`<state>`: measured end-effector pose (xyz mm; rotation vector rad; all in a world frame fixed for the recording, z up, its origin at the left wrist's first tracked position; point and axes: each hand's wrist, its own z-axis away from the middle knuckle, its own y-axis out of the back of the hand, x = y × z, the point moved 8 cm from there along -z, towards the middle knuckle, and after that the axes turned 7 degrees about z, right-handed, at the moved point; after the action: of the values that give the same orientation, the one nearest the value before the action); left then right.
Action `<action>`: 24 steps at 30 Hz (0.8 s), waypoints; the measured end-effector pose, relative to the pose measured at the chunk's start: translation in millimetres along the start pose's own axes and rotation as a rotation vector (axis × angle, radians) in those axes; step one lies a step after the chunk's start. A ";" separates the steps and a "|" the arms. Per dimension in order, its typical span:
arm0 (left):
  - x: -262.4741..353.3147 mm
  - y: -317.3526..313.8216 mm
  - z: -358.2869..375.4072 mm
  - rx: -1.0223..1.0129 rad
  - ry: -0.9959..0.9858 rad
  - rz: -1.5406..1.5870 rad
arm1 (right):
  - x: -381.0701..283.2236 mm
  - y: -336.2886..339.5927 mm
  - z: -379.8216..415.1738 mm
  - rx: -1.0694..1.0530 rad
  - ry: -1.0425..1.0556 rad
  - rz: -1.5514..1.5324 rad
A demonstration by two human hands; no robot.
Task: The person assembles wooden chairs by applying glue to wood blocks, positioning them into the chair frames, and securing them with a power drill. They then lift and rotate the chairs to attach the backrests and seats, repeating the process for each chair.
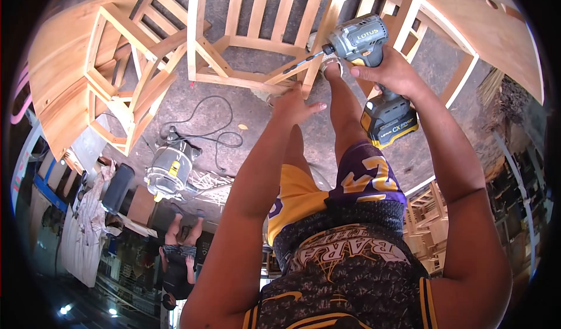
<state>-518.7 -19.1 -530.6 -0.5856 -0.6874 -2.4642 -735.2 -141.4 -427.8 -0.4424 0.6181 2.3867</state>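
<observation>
My right hand (388, 74) is closed around the handle of a grey and black cordless impact driver (363, 35) marked LOTUS. Its long bit (301, 64) points left, over the lower corner of a slatted wooden frame (251, 77). A yellow and black battery pack (390, 121) sits below the grip. At that same corner is my left hand (292, 107), one finger against the wood and the thumb stretched out to the side. Its other fingers are largely hidden.
To the left stands another wooden frame with a curved panel (70, 77); more wooden furniture (456, 48) is at right. A corded power tool (169, 165) lies on the concrete floor (245, 130), its cable looped beside it. Another person (180, 259) is in the background.
</observation>
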 end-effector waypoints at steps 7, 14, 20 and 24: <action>12.0 6.9 36.0 -0.356 0.361 0.790 | -3.7 1.1 5.2 -0.028 -0.013 -0.106; -0.3 21.2 11.4 -0.136 0.326 0.745 | 0.1 1.1 0.8 0.009 0.029 -0.101; 1.7 -6.9 1.6 -0.256 0.434 0.664 | 5.6 -6.3 -0.6 -0.059 -0.055 -0.043; 12.2 0.9 21.9 -0.307 0.446 0.764 | 0.3 -5.0 2.6 -0.055 -0.037 -0.098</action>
<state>-521.9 -11.6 -506.8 -0.2997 0.0991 -1.8656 -732.6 -136.4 -427.4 -0.4410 0.5042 2.3180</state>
